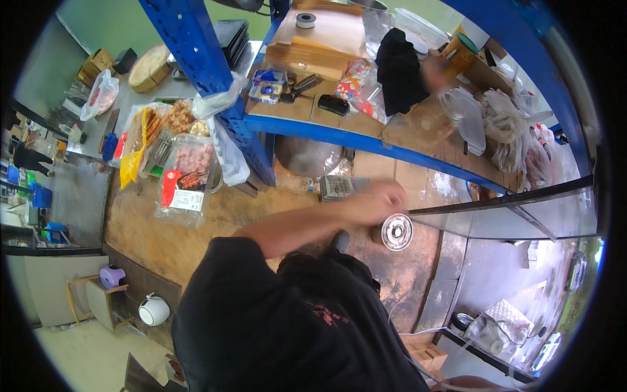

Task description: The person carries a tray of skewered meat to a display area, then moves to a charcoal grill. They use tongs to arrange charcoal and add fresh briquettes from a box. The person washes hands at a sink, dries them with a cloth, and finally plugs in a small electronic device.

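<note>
My left arm reaches across in front of my black shirt (303, 313). My left hand (384, 201) is blurred by movement and is above a round, shiny metal item (397, 232) with a ringed top and a small centre. Whether the hand grips it or anything else is unclear. Just left of the hand lies a grey item with a grid of squares (337, 188), perhaps a calculator. My right hand is out of view. A shoe (339, 241) shows below the left forearm.
The blue metal shelf (318, 134) crosses ahead, holding keys (294, 90), a black cloth (399, 73) and plastic bags (507, 122). A wok-like pan (309, 154) is beneath. Packaged meat (188, 161) stands left. A glass-sided case (499, 220) flanks the right.
</note>
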Action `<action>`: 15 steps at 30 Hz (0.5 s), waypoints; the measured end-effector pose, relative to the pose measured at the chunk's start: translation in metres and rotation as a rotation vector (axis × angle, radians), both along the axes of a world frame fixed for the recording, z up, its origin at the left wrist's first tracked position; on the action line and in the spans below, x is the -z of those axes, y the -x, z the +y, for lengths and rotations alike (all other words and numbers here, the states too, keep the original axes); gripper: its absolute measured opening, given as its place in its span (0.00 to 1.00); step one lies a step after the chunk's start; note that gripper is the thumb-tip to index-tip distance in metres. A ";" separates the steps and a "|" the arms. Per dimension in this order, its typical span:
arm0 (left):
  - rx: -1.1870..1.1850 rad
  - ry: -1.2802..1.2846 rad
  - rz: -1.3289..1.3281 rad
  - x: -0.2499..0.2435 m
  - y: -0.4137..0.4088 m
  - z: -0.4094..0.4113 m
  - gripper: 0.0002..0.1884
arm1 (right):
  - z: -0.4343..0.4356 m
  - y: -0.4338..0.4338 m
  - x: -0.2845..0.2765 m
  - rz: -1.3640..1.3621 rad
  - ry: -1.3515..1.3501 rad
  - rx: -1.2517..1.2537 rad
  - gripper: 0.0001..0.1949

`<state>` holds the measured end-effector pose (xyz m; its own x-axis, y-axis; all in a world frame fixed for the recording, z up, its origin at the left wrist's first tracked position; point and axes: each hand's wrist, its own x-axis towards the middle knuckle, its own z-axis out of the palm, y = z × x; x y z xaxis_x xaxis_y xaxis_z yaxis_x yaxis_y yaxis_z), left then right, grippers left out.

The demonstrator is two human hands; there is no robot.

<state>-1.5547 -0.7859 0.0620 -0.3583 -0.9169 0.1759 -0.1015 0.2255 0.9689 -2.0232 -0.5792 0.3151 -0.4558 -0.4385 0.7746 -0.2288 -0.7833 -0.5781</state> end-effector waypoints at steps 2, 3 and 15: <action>-0.503 0.137 -0.355 0.002 -0.072 -0.035 0.18 | 0.004 0.019 0.009 -0.028 -0.006 -0.027 0.18; -0.666 0.236 -0.362 -0.002 -0.106 -0.053 0.22 | 0.002 0.028 0.014 -0.040 -0.010 -0.048 0.18; -0.274 0.154 -1.121 -0.007 -0.150 -0.158 0.40 | -0.222 -0.076 0.131 -0.162 -0.205 -0.948 0.14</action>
